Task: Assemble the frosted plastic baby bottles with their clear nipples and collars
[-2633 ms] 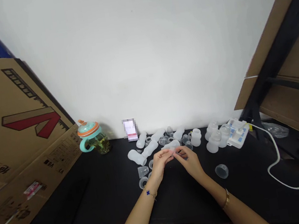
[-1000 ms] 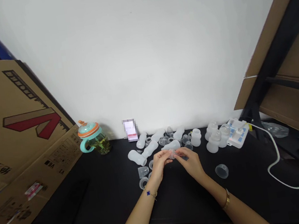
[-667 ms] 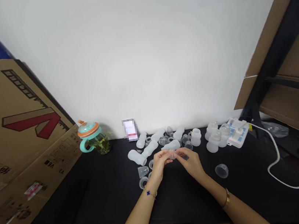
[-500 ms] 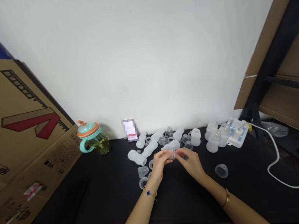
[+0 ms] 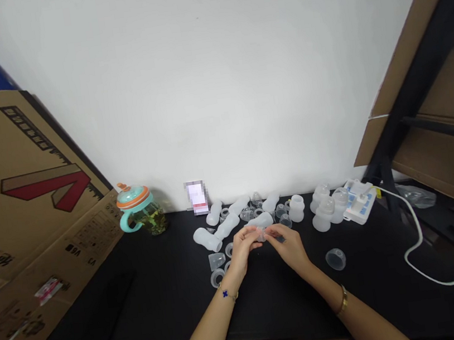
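Observation:
Above the front of the bottle parts, my left hand point(image 5: 241, 248) and my right hand point(image 5: 290, 246) meet, fingertips pinched on one small translucent bottle piece point(image 5: 260, 236). Fingers cover most of it, so its exact shape is hidden. Just beyond my hands lies a frosted bottle body point(image 5: 261, 220). A clear cup-shaped cap point(image 5: 217, 260) and a translucent ring point(image 5: 217, 277) rest left of my left wrist. To the right of my right forearm a clear dome cap point(image 5: 336, 259) lies by itself.
Several assembled small bottles point(image 5: 322, 220) stand at the right beside a white power strip point(image 5: 359, 203) with a white cable point(image 5: 413, 217). A glass teapot point(image 5: 149, 214) stands left, near a large cardboard box point(image 5: 39, 219). A blurred upright phone-like object point(image 5: 197, 197) leans at the wall.
Both hands stay in the same place, with only slight finger movement on the small bottle piece. The view has shifted a little; the other things lie as before.

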Available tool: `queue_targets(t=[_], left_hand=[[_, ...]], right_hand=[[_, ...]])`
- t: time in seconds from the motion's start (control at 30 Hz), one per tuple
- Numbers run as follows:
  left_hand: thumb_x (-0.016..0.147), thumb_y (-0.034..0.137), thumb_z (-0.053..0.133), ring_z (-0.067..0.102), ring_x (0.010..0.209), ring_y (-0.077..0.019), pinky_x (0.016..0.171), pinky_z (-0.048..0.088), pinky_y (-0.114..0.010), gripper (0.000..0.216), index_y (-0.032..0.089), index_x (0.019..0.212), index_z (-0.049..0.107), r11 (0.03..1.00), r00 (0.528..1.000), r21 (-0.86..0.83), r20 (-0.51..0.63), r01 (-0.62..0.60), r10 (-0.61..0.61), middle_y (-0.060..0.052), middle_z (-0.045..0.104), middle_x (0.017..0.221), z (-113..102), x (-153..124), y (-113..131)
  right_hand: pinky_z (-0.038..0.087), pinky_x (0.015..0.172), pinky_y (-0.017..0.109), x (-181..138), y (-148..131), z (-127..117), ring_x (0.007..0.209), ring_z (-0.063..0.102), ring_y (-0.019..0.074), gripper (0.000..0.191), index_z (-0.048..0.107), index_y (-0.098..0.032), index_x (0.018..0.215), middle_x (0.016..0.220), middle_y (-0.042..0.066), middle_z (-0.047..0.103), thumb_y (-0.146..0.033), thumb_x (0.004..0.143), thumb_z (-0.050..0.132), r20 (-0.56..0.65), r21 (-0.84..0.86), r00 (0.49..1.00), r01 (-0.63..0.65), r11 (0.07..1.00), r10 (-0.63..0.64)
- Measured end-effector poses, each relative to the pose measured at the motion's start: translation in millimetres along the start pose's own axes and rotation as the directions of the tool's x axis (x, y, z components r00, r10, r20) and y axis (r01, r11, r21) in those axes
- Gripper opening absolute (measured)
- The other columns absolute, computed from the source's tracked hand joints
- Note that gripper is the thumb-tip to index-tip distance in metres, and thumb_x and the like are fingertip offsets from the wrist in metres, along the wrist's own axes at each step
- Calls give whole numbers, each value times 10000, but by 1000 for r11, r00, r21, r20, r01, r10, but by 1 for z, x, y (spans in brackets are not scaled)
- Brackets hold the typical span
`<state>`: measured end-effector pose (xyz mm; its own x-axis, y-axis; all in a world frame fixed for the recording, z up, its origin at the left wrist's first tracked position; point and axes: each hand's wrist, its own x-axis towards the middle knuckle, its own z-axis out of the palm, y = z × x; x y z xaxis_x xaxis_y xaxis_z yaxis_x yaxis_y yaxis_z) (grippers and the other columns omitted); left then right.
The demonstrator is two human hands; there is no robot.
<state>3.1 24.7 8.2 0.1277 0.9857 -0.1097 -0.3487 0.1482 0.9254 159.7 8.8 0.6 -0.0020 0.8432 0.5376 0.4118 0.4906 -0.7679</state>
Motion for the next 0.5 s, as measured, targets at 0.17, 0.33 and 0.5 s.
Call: queue_targets(t=[0.17,0.33,0.5], left_hand=[[657,367,825,666,716,-168,633,556,-250,433,169,1001,653,1000,1000,17,11,-18,17,-23,691,760,0,-1,0],[729,375,739,679,761,-182,627,556,-244,366,170,1015,638,994,997,79,35,-71,68,-21,686,771,1,-4,-1],[766,265,652,682,843,-189,618,533,-221,293,173,1042,625,964,980,198,124,-179,157,-42,702,890,2,-2,-8]], right_hand=[[553,728,330,1,0,0,783,673,213,136,698,-216,879,880,60,723,-241,889,565,22,-13,999,30,999,-29],[546,727,312,0,2,1,771,661,195,132,713,-211,906,924,57,716,-200,860,590,45,-45,998,52,998,-50],[547,737,310,1,9,1,790,659,196,151,720,-208,929,942,60,709,-182,839,601,42,-72,998,41,997,-38]])
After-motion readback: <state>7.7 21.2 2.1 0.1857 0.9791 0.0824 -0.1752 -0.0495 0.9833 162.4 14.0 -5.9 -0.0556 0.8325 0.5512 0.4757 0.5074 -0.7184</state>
